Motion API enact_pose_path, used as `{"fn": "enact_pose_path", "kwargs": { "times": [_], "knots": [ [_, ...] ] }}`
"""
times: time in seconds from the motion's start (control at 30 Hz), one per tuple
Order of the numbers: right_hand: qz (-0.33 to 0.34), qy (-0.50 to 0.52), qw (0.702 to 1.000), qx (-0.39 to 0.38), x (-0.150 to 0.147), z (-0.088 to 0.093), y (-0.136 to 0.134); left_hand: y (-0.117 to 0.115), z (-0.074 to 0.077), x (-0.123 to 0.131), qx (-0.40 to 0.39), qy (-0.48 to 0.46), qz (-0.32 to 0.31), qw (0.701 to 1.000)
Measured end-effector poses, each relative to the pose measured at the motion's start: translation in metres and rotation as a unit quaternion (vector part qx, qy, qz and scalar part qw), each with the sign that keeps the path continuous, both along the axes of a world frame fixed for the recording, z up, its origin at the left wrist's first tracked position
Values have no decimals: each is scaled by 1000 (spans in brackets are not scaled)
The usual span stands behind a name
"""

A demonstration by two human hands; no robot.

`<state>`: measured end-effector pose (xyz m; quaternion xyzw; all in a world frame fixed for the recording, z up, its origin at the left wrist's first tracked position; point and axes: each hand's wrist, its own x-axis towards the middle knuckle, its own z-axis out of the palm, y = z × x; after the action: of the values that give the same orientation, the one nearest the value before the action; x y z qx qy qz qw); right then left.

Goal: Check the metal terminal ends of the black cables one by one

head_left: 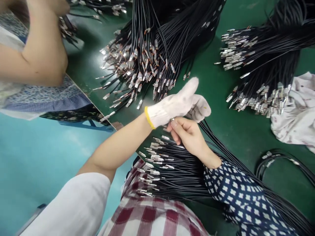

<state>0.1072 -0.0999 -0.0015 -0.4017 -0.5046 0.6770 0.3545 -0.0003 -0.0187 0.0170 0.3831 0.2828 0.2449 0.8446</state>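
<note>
While glove [176,105] encloses left hand [184,101], cables [184,169] nearby

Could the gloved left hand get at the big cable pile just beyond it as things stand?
Probably yes: the gloved left hand sits close beside the big cable pile, and nothing visible blocks the way between them.

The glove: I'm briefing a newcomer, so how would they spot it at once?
Over the green table, look near the picture's middle. The white glove covers the left hand, beside the bare right hand. Unlike the crumpled white cloth farther right, it has a bright yellow cuff edge.
</note>
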Motion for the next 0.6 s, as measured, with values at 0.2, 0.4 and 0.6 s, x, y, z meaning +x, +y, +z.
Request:
{"fn": "enact_pose_path", "kwargs": {
  "times": [0.2, 0.4, 0.6],
  "knots": [
    [-33, 0, 999, 31, -5, -3, -5, -4, -23, 0, 2, -26, -16, 1000],
    [-53, -13, 998, 41, -5, -4, -7, -3, -27, 2, 2, -84, -34, 996],
    [-54, 9, 998, 34, -7, -6, -8, -4, -28, 2, -17, -66, -35, 997]
  ]
}}
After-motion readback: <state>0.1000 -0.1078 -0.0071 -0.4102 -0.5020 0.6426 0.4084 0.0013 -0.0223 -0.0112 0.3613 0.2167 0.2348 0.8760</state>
